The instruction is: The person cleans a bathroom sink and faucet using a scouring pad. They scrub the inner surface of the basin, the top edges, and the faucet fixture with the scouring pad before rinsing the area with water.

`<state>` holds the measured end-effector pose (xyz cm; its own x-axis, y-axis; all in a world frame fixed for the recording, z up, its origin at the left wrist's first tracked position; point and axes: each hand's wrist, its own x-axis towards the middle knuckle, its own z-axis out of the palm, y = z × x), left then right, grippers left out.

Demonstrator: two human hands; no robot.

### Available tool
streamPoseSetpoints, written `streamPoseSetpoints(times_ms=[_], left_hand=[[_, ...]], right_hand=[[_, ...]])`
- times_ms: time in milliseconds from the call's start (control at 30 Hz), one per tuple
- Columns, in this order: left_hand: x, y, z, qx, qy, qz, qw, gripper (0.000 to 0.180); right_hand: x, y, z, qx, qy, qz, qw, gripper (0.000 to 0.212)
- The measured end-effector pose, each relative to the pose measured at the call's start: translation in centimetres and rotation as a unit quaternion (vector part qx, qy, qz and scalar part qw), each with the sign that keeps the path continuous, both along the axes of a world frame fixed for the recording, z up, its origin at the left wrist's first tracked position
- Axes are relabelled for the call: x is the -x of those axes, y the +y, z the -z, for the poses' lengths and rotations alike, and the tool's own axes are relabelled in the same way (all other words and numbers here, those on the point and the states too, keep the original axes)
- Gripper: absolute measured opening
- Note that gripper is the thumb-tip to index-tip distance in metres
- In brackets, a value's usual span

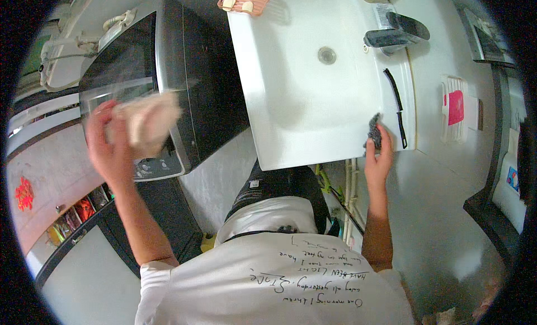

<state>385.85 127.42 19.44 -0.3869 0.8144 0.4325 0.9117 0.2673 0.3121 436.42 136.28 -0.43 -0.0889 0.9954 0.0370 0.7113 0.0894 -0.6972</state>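
Note:
A pale beige and pink cloth [154,121], smeared by motion, is in my left hand [109,140]. That hand is raised over the dark-topped machine to the left of the sink. My right hand [380,154] pinches a dark grey, mesh-like scouring pad [374,136] at the near right corner of the white sink [302,149]. Just to the right of these fingers, a slim black brush [399,115] with a long handle lies along the sink's rim.
A black-handled faucet [391,37] stands at the sink's right side, and a drain [326,55] sits in its basin. A pink soap holder [244,1] rests on the far left corner. On the right wall hangs a white rack with a pink item [456,108]. The black machine [207,90] borders the sink.

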Motion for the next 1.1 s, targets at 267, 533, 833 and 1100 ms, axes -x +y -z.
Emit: streamPoseSetpoints(times_ms=[267,533,833,1100], left_hand=[[6.1,-4.6,7.6,0.054,0.270,-0.112,0.955,0.038],[-11.6,-1.3,14.0,0.098,-0.216,0.227,0.945,0.039],[-9.5,0.3,15.1,0.105,-0.470,0.111,0.869,0.027],[-7.8,2.1,15.5,0.064,-0.534,0.087,0.838,0.024]], right_hand=[[7.4,1.9,-0.9,0.037,0.018,-0.188,0.981,0.050],[17.2,-2.3,0.2,0.099,0.038,-0.319,0.942,0.039],[31.4,10.1,2.5,-0.133,0.031,-0.274,0.952,0.026],[29.5,7.1,1.8,-0.072,-0.011,-0.267,0.961,0.012]])
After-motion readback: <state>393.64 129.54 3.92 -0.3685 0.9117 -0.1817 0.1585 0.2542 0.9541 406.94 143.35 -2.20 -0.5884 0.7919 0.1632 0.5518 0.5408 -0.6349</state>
